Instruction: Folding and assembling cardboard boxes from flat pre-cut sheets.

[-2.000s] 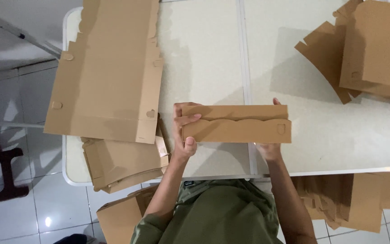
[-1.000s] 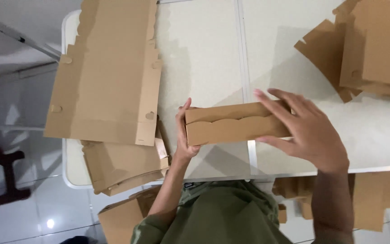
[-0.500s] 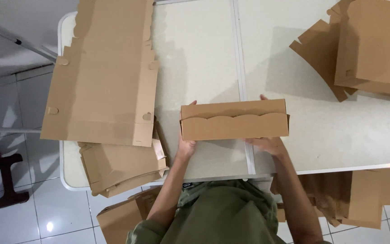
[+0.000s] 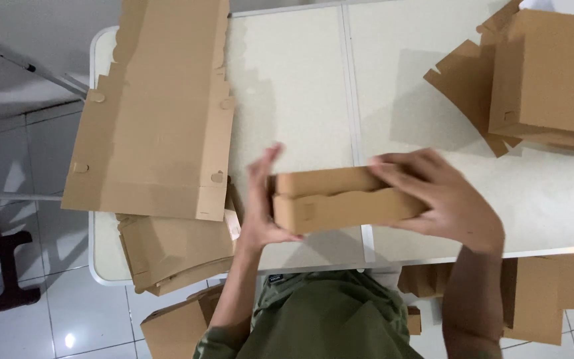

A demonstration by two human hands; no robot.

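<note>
- Left hand (image 4: 264, 199): fingers up and spread, palm pressed flat against the left end of the box (image 4: 340, 199); thumb tucked under its lower edge.
- Right hand (image 4: 443, 199): draped over the box's right end, fingers curled over the top, gripping it.
- Box sits between both hands, squeezed end to end, just above the table (image 4: 300, 86) near the front edge. Can't tell if it touches the surface.
- Progress, my read: box is formed, walls up, scalloped flap folded down along the front. Small tab on the front face looks seated. Whether the right end is locked: hidden by the right hand.
- Left of the left hand: big flat blank (image 4: 161, 113) lying over a stack of blanks (image 4: 174, 246) that hangs off the table edge. Those remain unfolded.
- Up and right of the right hand: finished boxes (image 4: 553, 73) on more cardboard pieces.
- Below the right hand, under the table: more cardboard (image 4: 533, 292). Below the left arm: another carton (image 4: 174, 329) on the floor.
</note>
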